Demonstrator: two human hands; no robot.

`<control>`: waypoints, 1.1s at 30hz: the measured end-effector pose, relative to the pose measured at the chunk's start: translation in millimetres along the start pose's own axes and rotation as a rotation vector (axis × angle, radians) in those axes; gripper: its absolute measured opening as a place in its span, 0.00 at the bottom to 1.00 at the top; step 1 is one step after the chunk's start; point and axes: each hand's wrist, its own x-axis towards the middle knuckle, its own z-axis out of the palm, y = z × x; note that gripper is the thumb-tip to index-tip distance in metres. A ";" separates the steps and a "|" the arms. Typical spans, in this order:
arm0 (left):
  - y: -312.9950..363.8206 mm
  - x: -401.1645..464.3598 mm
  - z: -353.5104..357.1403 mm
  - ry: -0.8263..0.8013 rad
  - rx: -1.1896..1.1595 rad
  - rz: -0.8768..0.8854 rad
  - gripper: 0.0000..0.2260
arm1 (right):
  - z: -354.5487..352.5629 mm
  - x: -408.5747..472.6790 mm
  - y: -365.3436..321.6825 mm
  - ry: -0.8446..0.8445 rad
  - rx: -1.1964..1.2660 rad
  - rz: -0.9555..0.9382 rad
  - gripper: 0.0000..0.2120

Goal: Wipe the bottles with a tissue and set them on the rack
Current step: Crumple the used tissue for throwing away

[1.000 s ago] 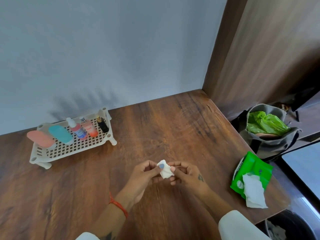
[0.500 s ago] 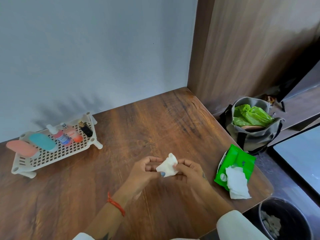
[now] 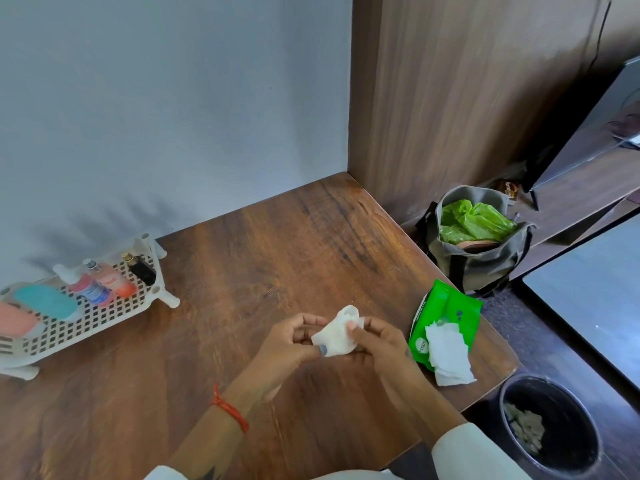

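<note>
A crumpled white tissue [image 3: 336, 333] is held between my left hand [image 3: 291, 344] and my right hand [image 3: 381, 344] above the middle of the wooden table [image 3: 277, 244]. Both hands pinch it with the fingertips. At the far left stands a white lattice rack [image 3: 104, 317]. On it lie a pink-and-blue spray bottle [image 3: 88, 287], an orange bottle [image 3: 114, 280], a small black bottle [image 3: 140, 268], a teal bottle [image 3: 46, 301] and a salmon bottle [image 3: 14, 320]. No bottle is in either hand.
A green tissue pack [image 3: 445, 313] with a loose white tissue [image 3: 448, 355] on it lies at the table's right edge. Beyond that edge a grey bag [image 3: 485, 261] holds green plastic, and a black bin [image 3: 550, 424] with used tissues stands on the floor.
The view has swung right, so the rack sits further left in frame. Between my hands the tissue has loosened from a small wad into a larger crumpled sheet.
</note>
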 end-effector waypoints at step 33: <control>7.2 8.8 43.2 0.194 0.086 0.046 0.07 | -19.9 6.4 5.7 0.015 -0.198 -0.038 0.19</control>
